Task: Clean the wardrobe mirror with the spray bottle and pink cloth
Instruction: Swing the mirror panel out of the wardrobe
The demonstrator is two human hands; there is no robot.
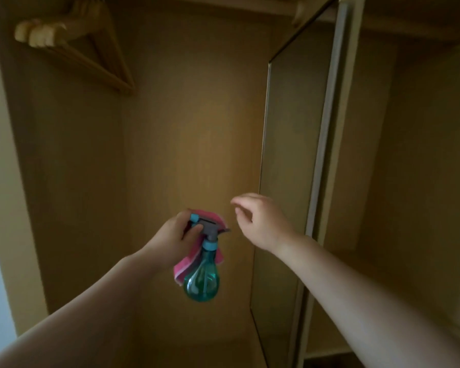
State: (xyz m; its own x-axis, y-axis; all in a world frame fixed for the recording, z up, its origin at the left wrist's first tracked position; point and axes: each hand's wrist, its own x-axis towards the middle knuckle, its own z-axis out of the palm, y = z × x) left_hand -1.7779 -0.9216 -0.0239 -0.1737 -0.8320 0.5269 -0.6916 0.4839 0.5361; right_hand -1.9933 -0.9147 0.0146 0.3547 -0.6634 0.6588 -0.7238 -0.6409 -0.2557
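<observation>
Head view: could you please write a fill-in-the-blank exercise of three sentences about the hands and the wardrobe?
1. The left hand holds the spray bottle and a cloth of ____ colour.
2. The right hand holds ____.
3. The wooden hangers are at the upper ____ of the view.
Missing words: pink; nothing; left.

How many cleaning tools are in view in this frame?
2. The spray bottle hangs from the left hand, gripped at its trigger head; the pink cloth is held in the same hand, behind the bottle.
</observation>
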